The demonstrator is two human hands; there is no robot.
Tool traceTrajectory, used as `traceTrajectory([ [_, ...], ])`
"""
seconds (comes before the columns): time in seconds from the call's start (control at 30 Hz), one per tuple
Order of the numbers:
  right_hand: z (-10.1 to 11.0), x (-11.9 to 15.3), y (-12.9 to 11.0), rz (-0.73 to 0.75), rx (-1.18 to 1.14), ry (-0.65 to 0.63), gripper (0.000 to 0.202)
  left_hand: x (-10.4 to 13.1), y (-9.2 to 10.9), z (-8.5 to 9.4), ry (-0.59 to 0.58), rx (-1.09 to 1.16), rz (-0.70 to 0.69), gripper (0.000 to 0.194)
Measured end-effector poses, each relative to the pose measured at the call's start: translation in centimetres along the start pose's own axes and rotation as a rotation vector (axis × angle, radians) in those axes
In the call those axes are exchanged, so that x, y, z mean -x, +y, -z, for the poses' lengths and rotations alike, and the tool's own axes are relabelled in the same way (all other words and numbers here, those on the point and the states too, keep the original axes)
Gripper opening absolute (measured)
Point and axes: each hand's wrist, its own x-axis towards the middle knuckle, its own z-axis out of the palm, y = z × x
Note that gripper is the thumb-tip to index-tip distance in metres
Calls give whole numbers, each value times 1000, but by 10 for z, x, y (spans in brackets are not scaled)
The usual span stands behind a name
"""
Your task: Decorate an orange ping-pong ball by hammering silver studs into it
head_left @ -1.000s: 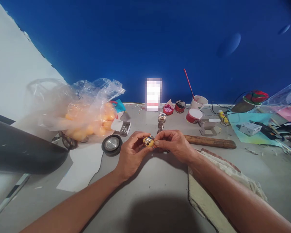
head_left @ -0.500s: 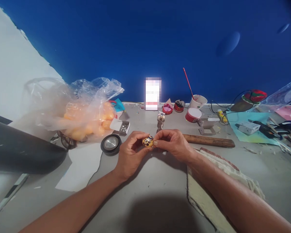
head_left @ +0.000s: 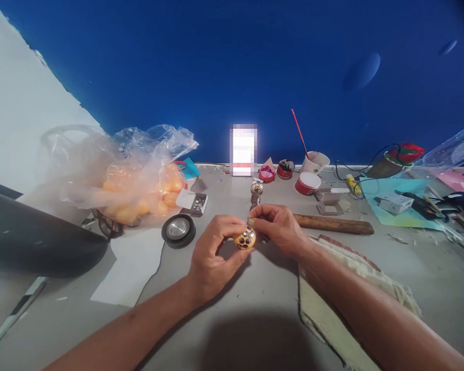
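Observation:
My left hand [head_left: 212, 252] holds a small yellow ball [head_left: 245, 237] between thumb and fingers. Round shiny and dark studs cover the side of the ball that faces me. At the ball's upper right, my right hand [head_left: 278, 226] is closed in a pinch, its fingertips touching or very close to the ball. Whatever lies in that pinch is too small to make out. Beyond the hands stands another round studded piece [head_left: 257, 187]. A wooden handle [head_left: 332, 224] runs out to the right from behind my right hand.
Left are a black round tin-like disc [head_left: 178, 230], a small box of metal studs [head_left: 199, 203] and a plastic bag of orange-yellow balls [head_left: 139, 188]. Behind stand a bright screen [head_left: 243, 152], a paper cup [head_left: 316, 162] and a red-sided tub [head_left: 308, 183]. A folded cloth [head_left: 355, 268] lies under my right forearm.
My left hand has shifted slightly right and down and turned the ball. My right fingertips have moved from the ball's right side to its upper right edge.

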Motion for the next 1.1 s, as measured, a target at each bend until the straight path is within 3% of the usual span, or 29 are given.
traceTrajectory([
  [0.13,4,-3,0,-10,-129,14,32,0,-3,1,149,152,192,33],
  [0.23,5,-4,2,-25,-211,-34,39,-4,-10,3,173,241,369,37],
  [0.33,7,-5,7,-36,-296,-132,37,-6,-14,5,147,249,418,38],
  [0.47,7,-5,10,-73,-393,-223,33,-5,-14,7,60,155,350,35],
  [0.67,6,-6,10,-81,-364,-237,34,-2,-15,7,29,96,238,26],
  [1.1,-5,0,2,-59,-199,-134,43,-3,-15,5,55,40,126,23],
])
